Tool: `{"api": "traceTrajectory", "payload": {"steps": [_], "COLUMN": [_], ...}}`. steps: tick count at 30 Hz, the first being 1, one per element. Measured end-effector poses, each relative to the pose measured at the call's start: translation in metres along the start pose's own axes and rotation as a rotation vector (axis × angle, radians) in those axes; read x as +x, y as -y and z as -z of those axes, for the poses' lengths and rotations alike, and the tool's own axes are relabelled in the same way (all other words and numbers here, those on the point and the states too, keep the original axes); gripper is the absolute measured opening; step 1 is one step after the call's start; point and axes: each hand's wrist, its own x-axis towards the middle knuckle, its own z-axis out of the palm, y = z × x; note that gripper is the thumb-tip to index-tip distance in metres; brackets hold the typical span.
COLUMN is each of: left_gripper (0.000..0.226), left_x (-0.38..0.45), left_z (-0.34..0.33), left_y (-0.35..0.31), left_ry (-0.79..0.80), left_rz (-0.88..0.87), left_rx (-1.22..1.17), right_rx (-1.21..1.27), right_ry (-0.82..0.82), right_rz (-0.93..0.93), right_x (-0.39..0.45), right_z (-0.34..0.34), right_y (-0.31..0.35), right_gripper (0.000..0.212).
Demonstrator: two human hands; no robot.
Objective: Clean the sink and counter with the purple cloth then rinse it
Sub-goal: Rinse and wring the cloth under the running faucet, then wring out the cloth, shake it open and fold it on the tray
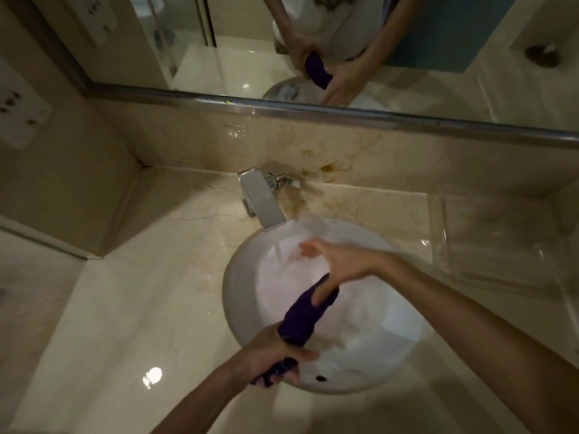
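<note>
The purple cloth (305,314) is rolled into a thick twist and held over the round white sink (238,308). My left hand (272,352) grips its lower end, with a bit of cloth sticking out below my fist. My right hand (338,264) is at the upper end, thumb pressed on the cloth and the other fingers spread toward the water. Water runs from the chrome tap (263,198) into the basin just left of my right hand. The beige marble counter (141,308) surrounds the sink.
A mirror (313,42) above the backsplash reflects my hands and the cloth. A clear plastic tray (495,239) sits on the counter to the right. Wall switch plates (18,114) are on the left wall. A brown stain (329,167) marks the backsplash behind the tap.
</note>
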Motion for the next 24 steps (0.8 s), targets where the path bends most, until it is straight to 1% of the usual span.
{"api": "traceTrajectory", "payload": {"steps": [2, 4, 5, 7, 10, 11, 13, 14, 15, 18, 20, 21, 22, 23, 24], "left_gripper": [0.056, 0.060, 0.062, 0.062, 0.059, 0.061, 0.075, 0.081, 0.081, 0.067, 0.056, 0.055, 0.061, 0.068, 0.076], "left_x": [-0.007, -0.012, -0.014, -0.015, -0.017, -0.017, -0.014, -0.013, -0.011, -0.008, -0.006, -0.004, -0.002, -0.001, 0.001], "left_z": [0.005, 0.009, 0.011, 0.013, 0.015, 0.016, 0.017, 0.016, 0.015, 0.006, 0.004, 0.005, 0.005, 0.005, 0.004], "left_y": [0.001, 0.004, 0.006, 0.012, 0.020, 0.023, 0.027, 0.029, 0.029, 0.028, 0.026, 0.024, 0.023, 0.021, 0.019], "left_ry": [-0.080, -0.133, -0.141, -0.145, -0.130, -0.132, -0.173, -0.202, -0.225, -0.247, -0.259, -0.276, -0.294, -0.320, -0.347], "left_rz": [-0.074, -0.126, -0.138, -0.166, -0.193, -0.201, -0.227, -0.248, -0.281, -0.384, -0.488, -0.559, -0.627, -0.679, -0.720], "left_rx": [-0.007, -0.033, -0.050, -0.099, -0.210, -0.223, -0.181, -0.148, -0.125, -0.107, -0.114, -0.119, -0.121, -0.103, -0.072], "right_rx": [0.235, 0.418, 0.468, 0.549, 0.591, 0.595, 0.578, 0.565, 0.562, 0.581, 0.523, 0.480, 0.464, 0.491, 0.547], "right_ry": [-0.269, -0.558, -0.655, -0.754, -0.855, -0.873, -0.891, -0.886, -0.864, -0.744, -0.663, -0.607, -0.545, -0.490, -0.455], "right_rz": [-0.006, 0.005, 0.012, -0.003, -0.053, -0.055, -0.041, -0.030, -0.018, 0.031, -0.002, -0.049, -0.100, -0.150, -0.185], "right_x": [0.013, 0.032, 0.041, 0.057, 0.067, 0.066, 0.062, 0.060, 0.057, 0.038, 0.019, 0.009, -0.002, -0.012, -0.019], "right_z": [0.020, 0.031, 0.034, 0.037, 0.028, 0.023, 0.016, 0.013, 0.011, 0.007, -0.002, -0.011, -0.023, -0.035, -0.046], "right_y": [0.012, 0.026, 0.035, 0.050, 0.063, 0.065, 0.069, 0.071, 0.073, 0.074, 0.068, 0.063, 0.059, 0.054, 0.049], "right_gripper": [0.103, 0.075, 0.063, 0.049, 0.042, 0.040, 0.037, 0.037, 0.038, 0.047, 0.054, 0.059, 0.065, 0.071, 0.072]}}
